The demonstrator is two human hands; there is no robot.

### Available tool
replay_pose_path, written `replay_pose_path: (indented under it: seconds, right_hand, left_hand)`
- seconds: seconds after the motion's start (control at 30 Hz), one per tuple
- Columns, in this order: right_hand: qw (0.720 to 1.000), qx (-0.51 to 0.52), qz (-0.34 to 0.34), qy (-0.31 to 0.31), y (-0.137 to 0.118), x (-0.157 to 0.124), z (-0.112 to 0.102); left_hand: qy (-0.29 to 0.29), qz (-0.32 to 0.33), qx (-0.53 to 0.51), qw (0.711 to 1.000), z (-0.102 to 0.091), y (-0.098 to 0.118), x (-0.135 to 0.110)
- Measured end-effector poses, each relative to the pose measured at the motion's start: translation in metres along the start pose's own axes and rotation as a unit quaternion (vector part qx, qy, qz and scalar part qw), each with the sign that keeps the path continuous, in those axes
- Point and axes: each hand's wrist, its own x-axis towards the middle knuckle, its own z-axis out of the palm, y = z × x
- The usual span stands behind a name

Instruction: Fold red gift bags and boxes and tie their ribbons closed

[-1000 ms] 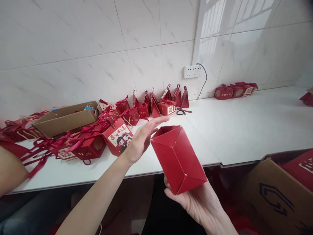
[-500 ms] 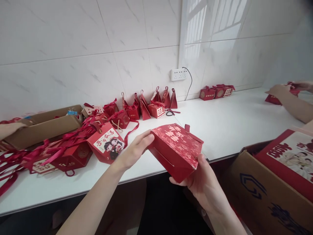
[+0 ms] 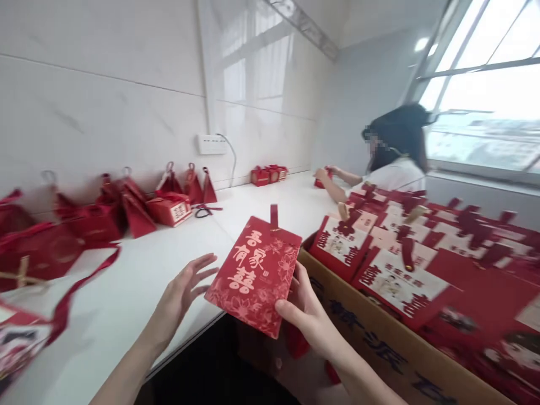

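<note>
My right hand grips a flattened red paper gift box by its lower right edge; gold characters and a flower print face me, and a small red tab sticks up from its top. My left hand hovers just left of the box with fingers spread, holding nothing and not touching it. Both hands are over the front edge of the white counter.
Folded red gift boxes with ribbons line the wall at left. A cardboard carton full of flat red boxes stands at right. Another person works at the counter's far end near the window. A wall socket is behind.
The box has been pressed flat and turned upright, printed face toward me. My left hand has let go and opened. The view has swung right, bringing the carton and the other person in.
</note>
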Motion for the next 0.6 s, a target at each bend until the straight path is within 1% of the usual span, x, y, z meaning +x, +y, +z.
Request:
replay_pose_path:
  seconds: [0.03, 0.1, 0.17, 0.2, 0.23, 0.3, 0.4, 0.5, 0.6]
  right_hand:
    - [1.0, 0.005, 0.022, 0.019, -0.002, -0.004, -0.009]
    - [0.994, 0.025, 0.073, 0.078, -0.008, -0.011, -0.023]
    - [0.979, 0.054, 0.135, 0.14, -0.017, -0.019, -0.031]
    - [0.97, 0.073, 0.167, 0.16, -0.022, -0.022, -0.033]
    - [0.961, 0.092, 0.199, 0.169, -0.027, -0.025, -0.035]
    - [0.945, 0.128, 0.25, 0.165, -0.037, -0.029, -0.035]
    - [0.931, 0.173, 0.275, 0.167, -0.05, -0.034, -0.031]
    - [0.921, 0.201, 0.282, 0.18, -0.057, -0.037, -0.028]
    - [0.913, 0.213, 0.294, 0.183, -0.057, -0.04, -0.029]
  left_hand:
    - [-0.016, -0.006, -0.001, 1.0, 0.01, -0.005, 0.0]
    - [-0.052, -0.007, 0.0, 0.999, 0.034, -0.008, -0.004]
    - [-0.07, 0.002, 0.004, 0.998, 0.058, -0.004, -0.011]
    - [-0.076, 0.003, 0.003, 0.997, 0.07, 0.0, -0.014]
    - [-0.084, -0.003, -0.001, 0.996, 0.079, 0.004, -0.016]
    - [-0.103, -0.026, -0.012, 0.994, 0.094, 0.013, -0.018]
    - [-0.122, -0.05, -0.031, 0.991, 0.104, 0.022, -0.018]
    - [-0.134, -0.07, -0.051, 0.987, 0.106, 0.025, -0.019]
    - [-0.143, -0.087, -0.052, 0.985, 0.105, 0.024, -0.019]
